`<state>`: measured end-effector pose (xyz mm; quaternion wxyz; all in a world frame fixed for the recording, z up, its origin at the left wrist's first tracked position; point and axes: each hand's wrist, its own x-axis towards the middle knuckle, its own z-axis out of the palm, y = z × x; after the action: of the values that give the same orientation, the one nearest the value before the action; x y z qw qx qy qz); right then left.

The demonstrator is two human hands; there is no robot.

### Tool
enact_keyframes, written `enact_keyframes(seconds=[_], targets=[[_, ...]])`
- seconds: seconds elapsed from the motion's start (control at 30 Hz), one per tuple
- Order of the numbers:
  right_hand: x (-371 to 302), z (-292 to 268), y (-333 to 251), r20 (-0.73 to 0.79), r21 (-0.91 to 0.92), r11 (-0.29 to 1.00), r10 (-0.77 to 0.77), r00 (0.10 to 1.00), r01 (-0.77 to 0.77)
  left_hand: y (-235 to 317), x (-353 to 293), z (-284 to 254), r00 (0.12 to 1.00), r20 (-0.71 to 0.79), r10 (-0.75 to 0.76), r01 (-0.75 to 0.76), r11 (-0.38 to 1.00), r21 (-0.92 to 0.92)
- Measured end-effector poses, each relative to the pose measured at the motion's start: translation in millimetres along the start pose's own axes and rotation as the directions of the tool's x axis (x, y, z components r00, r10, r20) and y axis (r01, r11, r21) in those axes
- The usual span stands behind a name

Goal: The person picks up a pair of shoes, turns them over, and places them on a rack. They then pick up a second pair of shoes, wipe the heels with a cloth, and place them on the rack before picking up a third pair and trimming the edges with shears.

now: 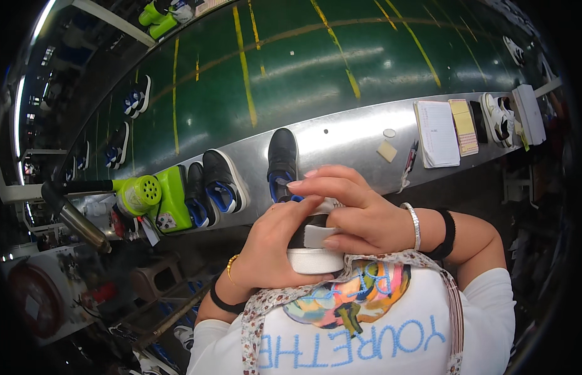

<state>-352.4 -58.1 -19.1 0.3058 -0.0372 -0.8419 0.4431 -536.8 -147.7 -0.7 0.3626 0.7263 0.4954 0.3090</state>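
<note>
Fingers (pixel 328 187) of the left hand (pixel 269 237) and right hand (pixel 378 219) are gripping a white-soled shoe (pixel 314 261); farther off, a black shoe (pixel 283 149) is resting on the tabletop (pixel 359 125).

A dark shoe (pixel 316 261) with a white sole is held up at the near side of the surface (pixel 356 134), its white rim facing nearest. A pale grey tab (pixel 319 237) shows against the dark upper; fingers (pixel 344 219) hide much of it.
</note>
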Motion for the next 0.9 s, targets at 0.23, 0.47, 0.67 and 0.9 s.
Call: enact_keyframes(seconds=[0.23,0.47,0.67,0.9], targets=[[9.1,0.8,-5.5,-0.01,0.046,0.999,-0.013,1.0,0.014,2.0,7.8,1.3,0.993,0.112,-0.037,0.058,0.979,-0.196],[-23.9,-8.2,0.8,-0.002,-0.009,0.998,0.065,0.998,-0.065,2.5,5.7,-1.6,0.999,0.024,-0.048,0.049,0.998,-0.025],[13.4,4.5,-0.2,0.034,0.02,0.999,-0.044,0.998,0.043,1.0,6.4,-1.8,0.987,0.148,-0.064,0.1,0.964,-0.248],[-2.7,0.1,-0.9,0.014,0.042,0.997,0.069,0.998,-0.07,-1.1,7.8,-0.1,0.995,0.1,-0.002,0.011,0.996,-0.085]])
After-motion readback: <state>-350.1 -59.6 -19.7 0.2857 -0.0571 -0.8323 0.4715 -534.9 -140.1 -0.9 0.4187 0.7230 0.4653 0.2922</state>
